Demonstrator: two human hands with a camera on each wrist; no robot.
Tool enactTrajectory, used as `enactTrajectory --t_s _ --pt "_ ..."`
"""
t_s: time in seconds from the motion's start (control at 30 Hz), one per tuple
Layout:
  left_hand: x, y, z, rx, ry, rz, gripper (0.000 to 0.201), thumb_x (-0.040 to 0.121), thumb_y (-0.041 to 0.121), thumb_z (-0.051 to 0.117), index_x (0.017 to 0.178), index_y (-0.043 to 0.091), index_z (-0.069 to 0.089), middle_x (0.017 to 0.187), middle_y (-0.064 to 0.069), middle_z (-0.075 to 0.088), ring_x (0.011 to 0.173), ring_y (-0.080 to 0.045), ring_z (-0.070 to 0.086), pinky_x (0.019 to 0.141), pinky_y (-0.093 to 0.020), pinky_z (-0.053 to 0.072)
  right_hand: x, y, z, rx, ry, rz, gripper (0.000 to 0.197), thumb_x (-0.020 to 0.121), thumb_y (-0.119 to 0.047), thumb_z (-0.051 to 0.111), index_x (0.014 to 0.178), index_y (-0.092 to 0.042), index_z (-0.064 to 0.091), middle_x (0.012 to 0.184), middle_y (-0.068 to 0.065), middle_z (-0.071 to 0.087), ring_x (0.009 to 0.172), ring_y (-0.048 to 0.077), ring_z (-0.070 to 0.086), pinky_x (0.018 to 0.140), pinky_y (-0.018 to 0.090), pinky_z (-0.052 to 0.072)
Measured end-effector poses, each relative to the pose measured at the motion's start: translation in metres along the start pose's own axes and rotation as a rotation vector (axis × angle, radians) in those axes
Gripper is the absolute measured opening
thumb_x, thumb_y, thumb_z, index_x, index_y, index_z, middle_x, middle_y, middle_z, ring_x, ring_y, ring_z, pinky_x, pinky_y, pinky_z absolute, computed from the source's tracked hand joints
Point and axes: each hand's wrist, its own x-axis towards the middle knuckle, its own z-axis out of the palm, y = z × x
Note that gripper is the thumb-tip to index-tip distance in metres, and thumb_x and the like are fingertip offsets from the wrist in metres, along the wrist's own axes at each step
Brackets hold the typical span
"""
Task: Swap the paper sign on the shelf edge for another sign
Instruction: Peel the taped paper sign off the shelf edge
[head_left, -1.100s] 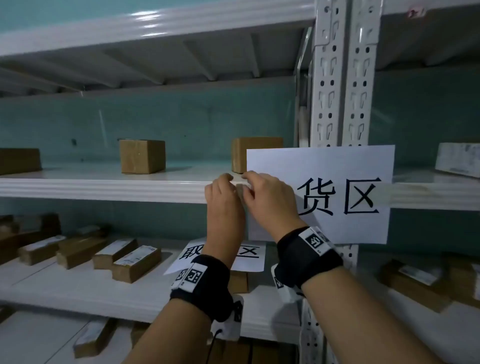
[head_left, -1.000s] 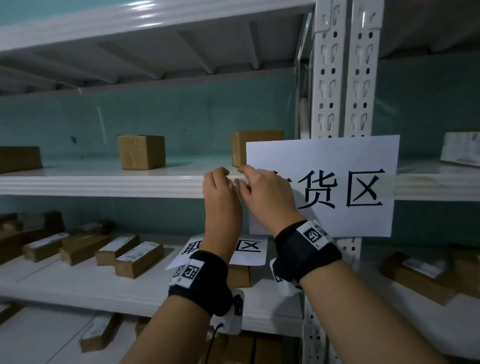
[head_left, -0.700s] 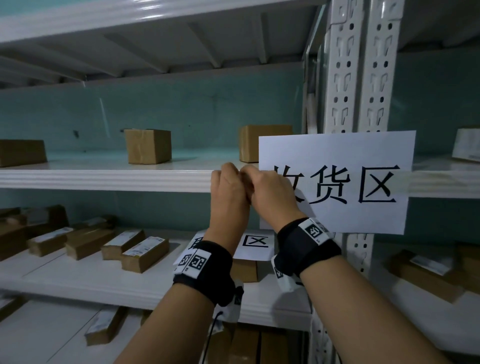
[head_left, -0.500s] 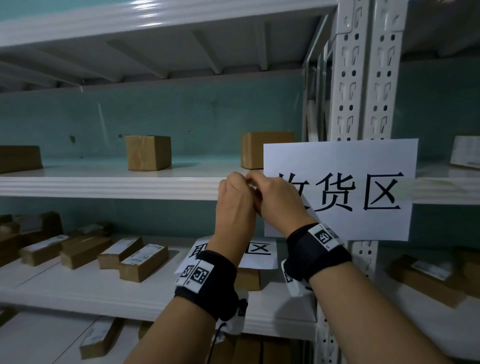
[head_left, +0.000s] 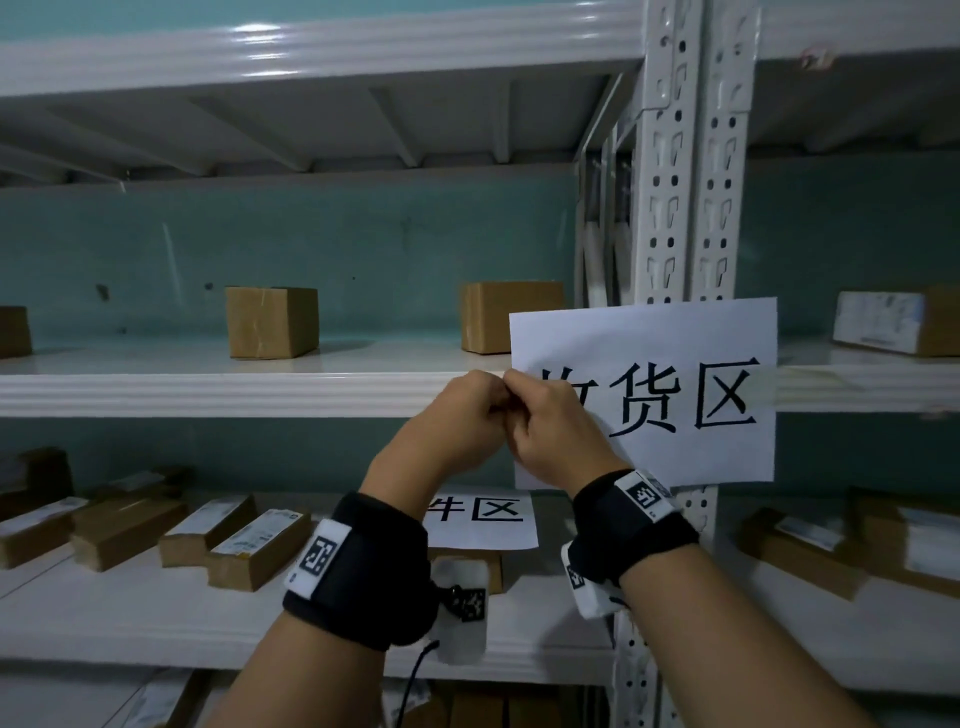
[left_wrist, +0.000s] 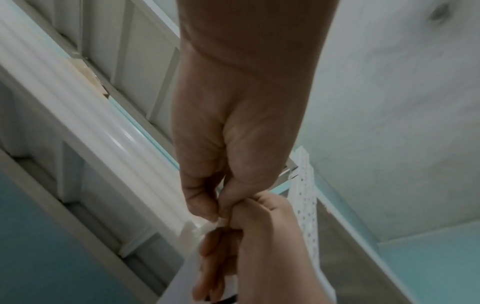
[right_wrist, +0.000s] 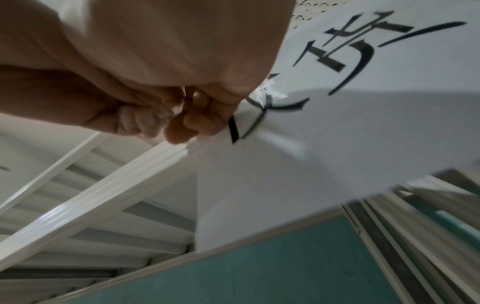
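Note:
A white paper sign (head_left: 644, 395) with large black characters hangs across the middle shelf edge (head_left: 234, 395). Clear tape (head_left: 768, 387) holds its right end. Both hands meet at its left edge. My left hand (head_left: 483, 400) has thumb and forefinger curled, pinching a whitish strip of tape (left_wrist: 211, 224) at that edge. My right hand (head_left: 524, 410) grips the sign's left edge (left_wrist: 189, 257), its fingers curled behind the paper. In the right wrist view the right hand (right_wrist: 187, 115) sits beside a torn spot (right_wrist: 270, 93) on the sign. A second paper sign (head_left: 483, 519) lies on the lower shelf.
Two white perforated uprights (head_left: 696, 171) stand behind the sign. Brown cardboard boxes (head_left: 272, 322) sit on the middle shelf. Flat labelled boxes (head_left: 234, 540) lie in a row on the lower shelf at left, and more (head_left: 810, 545) at right.
My left fingers, earlier upright against the shelf edge, have curled into a pinch against my right hand. More of the sign's first character shows now.

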Motion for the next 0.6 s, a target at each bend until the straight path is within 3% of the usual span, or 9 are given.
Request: enactTrajectory --t_s 0.1,0.2,0.33,0.4,0.5,0.6 --pt "-0.005 0.01 -0.005 -0.032 0.05 -0.026 0.036 0.09 -0.004 0.05 0.063 0.017 0.039 0.065 0.0 0.045 0.063 -0.021 0.039 0.055 -0.028 0.03 -0.006 -0.006 -0.008 0.077 0.058 -0.026 0.017 0.086 -0.002 0.045 0.089 -0.012 0.058 0.07 0.005 0.057 0.063 0.021 0.049 0.058 0.035 0.04" --pt "-0.012 0.018 -0.003 -0.174 0.159 -0.048 0.027 0.094 0.005 0.055 0.07 0.015 0.046 0.072 -0.005 0.055 0.069 -0.03 0.054 0.059 -0.032 0.04 -0.008 -0.013 -0.017 0.149 0.113 0.031 0.015 0.094 -0.011 0.042 0.082 -0.013 0.051 0.065 -0.004 0.047 0.06 0.015 0.045 0.057 0.034 0.036" --pt "-0.024 0.024 0.004 -0.281 0.289 -0.112 0.013 0.095 0.01 0.059 0.082 0.012 0.054 0.078 -0.011 0.065 0.061 -0.018 0.051 0.054 -0.027 0.037 -0.017 -0.021 -0.02 0.134 0.187 0.097 0.025 0.1 -0.023 0.048 0.079 -0.01 0.05 0.073 0.002 0.05 0.07 0.023 0.049 0.063 0.042 0.042" --pt "-0.027 0.025 0.008 -0.334 0.322 -0.14 0.01 0.092 0.007 0.06 0.084 0.012 0.057 0.085 -0.009 0.068 0.067 -0.018 0.056 0.056 -0.026 0.04 -0.022 -0.024 -0.024 0.191 0.184 0.164 0.018 0.096 -0.014 0.057 0.081 -0.009 0.049 0.076 0.008 0.051 0.069 0.021 0.048 0.062 0.036 0.042" --pt "-0.03 0.026 0.014 -0.413 0.301 -0.152 0.014 0.09 0.003 0.059 0.083 0.015 0.059 0.088 -0.009 0.069 0.075 -0.022 0.064 0.06 -0.025 0.046 -0.029 -0.028 -0.031 0.33 0.171 0.268 0.012 0.09 0.0 0.061 0.086 -0.009 0.053 0.081 0.018 0.059 0.069 0.031 0.056 0.059 0.045 0.051" --pt "-0.032 0.032 0.022 -0.411 0.297 -0.145 0.006 0.091 0.004 0.059 0.088 0.009 0.059 0.084 -0.009 0.066 0.07 -0.02 0.06 0.055 -0.021 0.043 -0.032 -0.03 -0.034 0.361 0.202 0.295 0.017 0.087 0.008 0.062 0.09 -0.009 0.065 0.088 0.013 0.068 0.082 0.029 0.067 0.074 0.049 0.06"
